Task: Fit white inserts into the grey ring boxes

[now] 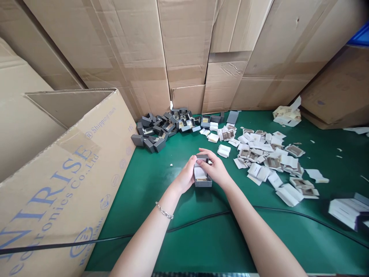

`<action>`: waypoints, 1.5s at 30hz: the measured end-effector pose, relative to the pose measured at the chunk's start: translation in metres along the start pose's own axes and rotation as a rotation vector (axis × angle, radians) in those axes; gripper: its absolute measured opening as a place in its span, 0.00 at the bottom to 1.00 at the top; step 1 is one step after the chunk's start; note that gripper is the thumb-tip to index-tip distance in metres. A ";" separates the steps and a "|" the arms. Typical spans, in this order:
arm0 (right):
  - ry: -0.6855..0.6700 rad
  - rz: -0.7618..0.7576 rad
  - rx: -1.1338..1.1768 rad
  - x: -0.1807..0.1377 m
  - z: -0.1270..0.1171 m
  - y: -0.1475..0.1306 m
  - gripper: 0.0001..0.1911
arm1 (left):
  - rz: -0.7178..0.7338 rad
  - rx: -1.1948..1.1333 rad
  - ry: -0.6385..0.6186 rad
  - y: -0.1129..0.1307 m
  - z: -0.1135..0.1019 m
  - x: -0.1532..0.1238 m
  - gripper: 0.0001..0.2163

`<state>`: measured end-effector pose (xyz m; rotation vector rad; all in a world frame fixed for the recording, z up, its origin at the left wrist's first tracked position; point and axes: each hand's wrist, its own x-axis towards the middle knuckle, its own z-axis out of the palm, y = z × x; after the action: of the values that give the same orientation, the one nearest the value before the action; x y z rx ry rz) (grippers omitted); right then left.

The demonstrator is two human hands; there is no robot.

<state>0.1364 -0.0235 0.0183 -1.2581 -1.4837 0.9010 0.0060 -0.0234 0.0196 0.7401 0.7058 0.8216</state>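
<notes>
So both hands were on the same thing: a small gray box, held over the middle of the tabletop (157,175). The left hand (186,174) gripped it along its left side, and I'd guess that was mostly to steady it. The right hand (215,166) wrapped the other side, with its thumb reaching in over the white insert. Probably that's why the gray box (203,184) was cupped from 2 sides with its open top facing up: the thumb could get at the inside. The insert (201,172) sat within the walls, with a bit of gold-ish stuff near its lower edge, too small to make out.

A bracelet (164,211) hung on the left wrist. A black cable (115,238) ran crosswise past the forearms.

Farther out, dark boxes (158,130) were heaped at the back, a number of them open. White pieces (261,146) lay scattered to the right, well apart from most of that heap, so they looked sorted into 2 piles to me. A big carton (86,165) stood at left, and tall cardboard (138,50) lined the back, maybe as a screen.
</notes>
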 end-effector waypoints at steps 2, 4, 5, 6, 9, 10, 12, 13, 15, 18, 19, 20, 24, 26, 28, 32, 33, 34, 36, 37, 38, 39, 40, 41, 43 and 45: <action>0.043 -0.058 -0.057 0.001 0.001 -0.001 0.11 | 0.029 0.032 0.019 0.001 -0.001 0.000 0.24; 0.083 -0.092 -0.100 0.002 0.002 -0.002 0.11 | 0.063 0.061 0.020 0.003 -0.001 -0.001 0.22; 0.092 -0.099 -0.110 0.002 0.002 -0.002 0.11 | 0.079 0.071 0.023 0.004 -0.001 -0.002 0.21; 0.093 -0.094 -0.112 0.002 0.002 -0.002 0.11 | 0.090 0.077 0.028 0.005 0.000 -0.003 0.20; 0.058 0.004 -0.091 0.003 0.002 0.001 0.14 | 0.084 0.081 0.037 0.008 0.001 -0.004 0.17; 0.041 0.046 -0.088 0.003 0.002 0.001 0.16 | 0.077 0.085 0.039 0.009 0.001 -0.004 0.16; 0.009 0.104 -0.097 0.002 0.001 0.001 0.19 | 0.071 0.107 0.069 0.008 -0.002 -0.001 0.15; -0.003 0.112 -0.104 0.001 0.001 0.000 0.20 | 0.080 0.123 0.110 0.007 -0.004 0.001 0.14; -0.019 0.113 -0.102 0.000 -0.002 -0.002 0.22 | 0.122 0.163 0.234 0.005 -0.009 0.006 0.14; -0.035 0.148 0.001 0.003 -0.012 -0.003 0.21 | 0.212 0.302 0.419 0.002 -0.018 0.012 0.11; -0.017 0.167 0.029 0.006 -0.017 -0.002 0.21 | 0.236 0.388 0.455 0.002 -0.020 0.013 0.10; 0.018 0.190 0.022 0.009 -0.023 0.001 0.20 | 0.258 0.490 0.482 0.003 -0.021 0.013 0.09; 0.235 0.156 -0.452 0.025 -0.049 0.014 0.18 | 0.322 0.795 0.567 0.009 -0.027 0.012 0.07; 0.225 0.049 -0.744 0.031 -0.061 0.021 0.20 | 0.329 0.799 0.578 0.011 -0.031 0.013 0.07; 0.154 -0.003 -0.932 0.035 -0.070 0.026 0.22 | 0.338 0.774 0.578 0.011 -0.035 0.015 0.07; -0.002 0.033 -1.105 0.035 -0.077 0.032 0.21 | 0.398 0.825 0.599 0.009 -0.039 0.019 0.07; -0.021 0.030 -1.129 0.034 -0.077 0.033 0.21 | 0.419 0.840 0.607 0.009 -0.039 0.019 0.08; -0.030 0.021 -1.146 0.033 -0.076 0.034 0.20 | 0.436 0.844 0.615 0.008 -0.038 0.019 0.09; -0.024 -0.009 -1.161 0.030 -0.075 0.034 0.21 | 0.450 0.823 0.625 0.008 -0.036 0.017 0.12; -0.016 -0.025 -1.161 0.029 -0.075 0.034 0.22 | 0.448 0.807 0.623 0.008 -0.035 0.015 0.14; -0.004 -0.038 -1.159 0.027 -0.075 0.033 0.23 | 0.442 0.792 0.621 0.008 -0.034 0.014 0.16; 0.012 -0.047 -1.156 0.026 -0.076 0.032 0.23 | 0.435 0.781 0.620 0.008 -0.032 0.012 0.18; 0.032 -0.054 -1.151 0.024 -0.076 0.030 0.24 | 0.424 0.772 0.617 0.008 -0.031 0.010 0.19; 0.057 -0.058 -1.138 0.023 -0.077 0.028 0.25 | 0.414 0.766 0.617 0.009 -0.030 0.008 0.20; 0.110 -0.065 -1.069 0.020 -0.077 0.023 0.25 | 0.399 0.759 0.622 0.011 -0.027 0.006 0.20; 0.160 -0.078 -0.933 0.018 -0.074 0.018 0.23 | 0.397 0.758 0.638 0.014 -0.024 0.004 0.19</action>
<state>0.2122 -0.0056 0.0249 -1.8434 -1.8704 -0.0067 -0.0158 -0.0066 0.0165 1.3463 1.5188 1.1840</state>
